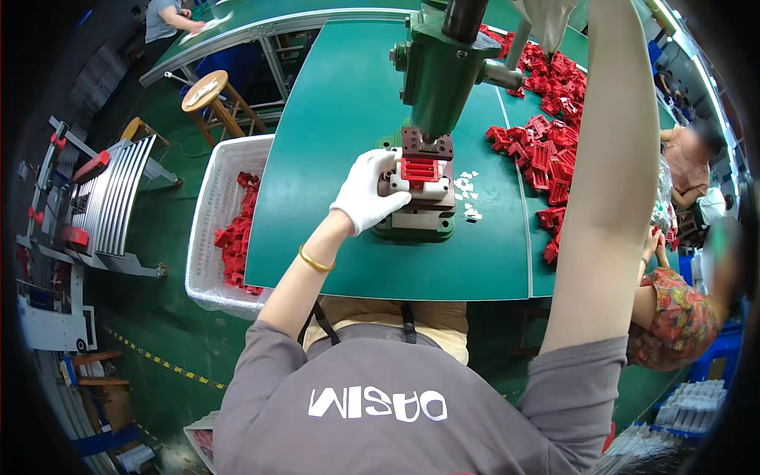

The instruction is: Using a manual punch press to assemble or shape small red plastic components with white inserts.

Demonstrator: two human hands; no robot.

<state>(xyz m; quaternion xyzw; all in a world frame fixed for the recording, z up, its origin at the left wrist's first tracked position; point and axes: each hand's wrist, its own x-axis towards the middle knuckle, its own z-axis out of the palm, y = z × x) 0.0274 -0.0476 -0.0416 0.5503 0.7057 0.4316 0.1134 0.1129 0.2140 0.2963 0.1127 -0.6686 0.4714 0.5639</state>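
A green bench press point(439, 87) stands on the table, its ram lowered onto a dark brown metal block. Under the block, a red plastic part point(421, 169) sits in a fixture with white blocks point(434, 190). My left hand point(368, 194), in a white glove, rests at the fixture's left side. Its thumb and fingers are spread apart beside the red part; whether they touch it I cannot tell. My right hand point(550, 22), also gloved and partly cut off by the top edge, is raised and closed on the press lever point(518, 46).
Small white scraps point(467, 187) lie right of the press on the green table point(317, 237). Red plastic parts point(542, 154) are heaped farther right. A white crate point(207, 229) of red parts stands left, near a wooden stool point(206, 91). Other people point(673, 317) sit on the right.
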